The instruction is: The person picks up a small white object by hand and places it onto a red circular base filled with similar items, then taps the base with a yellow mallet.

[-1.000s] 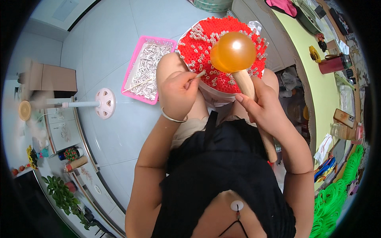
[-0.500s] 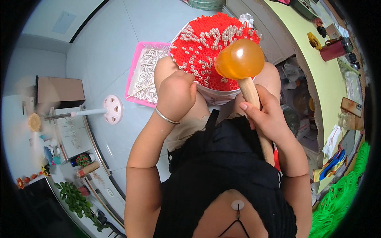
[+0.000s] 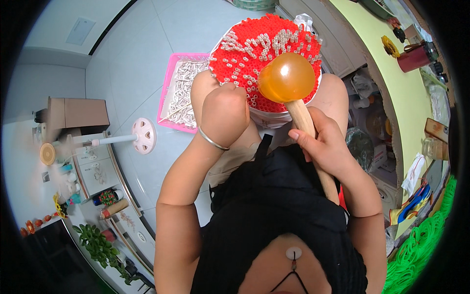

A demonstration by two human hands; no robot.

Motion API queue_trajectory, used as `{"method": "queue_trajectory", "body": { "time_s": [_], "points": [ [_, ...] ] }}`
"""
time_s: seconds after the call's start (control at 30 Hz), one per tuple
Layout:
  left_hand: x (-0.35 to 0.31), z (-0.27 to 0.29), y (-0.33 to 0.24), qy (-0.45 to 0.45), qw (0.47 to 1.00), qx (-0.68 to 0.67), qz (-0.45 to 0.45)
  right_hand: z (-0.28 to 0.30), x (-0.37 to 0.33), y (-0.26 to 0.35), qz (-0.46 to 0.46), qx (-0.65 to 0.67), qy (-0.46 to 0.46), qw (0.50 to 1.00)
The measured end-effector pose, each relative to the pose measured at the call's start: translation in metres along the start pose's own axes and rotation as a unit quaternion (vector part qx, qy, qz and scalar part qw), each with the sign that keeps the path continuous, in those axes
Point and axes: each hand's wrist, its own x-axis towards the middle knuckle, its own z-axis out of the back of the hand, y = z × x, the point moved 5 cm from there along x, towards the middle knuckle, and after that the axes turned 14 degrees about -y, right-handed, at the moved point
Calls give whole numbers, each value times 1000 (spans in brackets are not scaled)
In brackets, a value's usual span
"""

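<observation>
Mallet (image 3: pixel 288 78) w/ orange rubbery head and wooden handle sits in the right hand (image 3: pixel 325 144), fingers wrapped tight round the shaft just below the head; the head hangs over the near-right part of the round red bundle of straws (image 3: pixel 254 44). Bundle rests on the person's lap between the knees, straw ends facing up, some white, most red. Left hand (image 3: pixel 224 115) is a closed fist w/ knuckles up, touching the bundle's near-left edge, just left of the mallet head; can't tell what's inside the fist. Silver bangle (image 3: pixel 211 141) on the left wrist. Pink tray (image 3: pixel 166 88) of white straw pieces lies on the floor, just left of the left knee, a thin stick across it. White round stand (image 3: pixel 142 135) lies on the floor further left.
</observation>
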Motion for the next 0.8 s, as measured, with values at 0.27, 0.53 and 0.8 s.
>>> {"method": "queue_trajectory", "body": {
  "time_s": [0.27, 0.53, 0.8],
  "points": [
    [-3, 9, 22, -56, 989, -112, 85, 0, 0, 2, 1, -2, -5, 1000],
    [0, 6, 10, -40, 998, -40, 8, -3, 2, -1, -8, 4, 4, 1000],
    [14, -6, -11, 43, 997, 41, -48, -8, 2, 1, 10, -16, 9, 1000]
  ]
}}
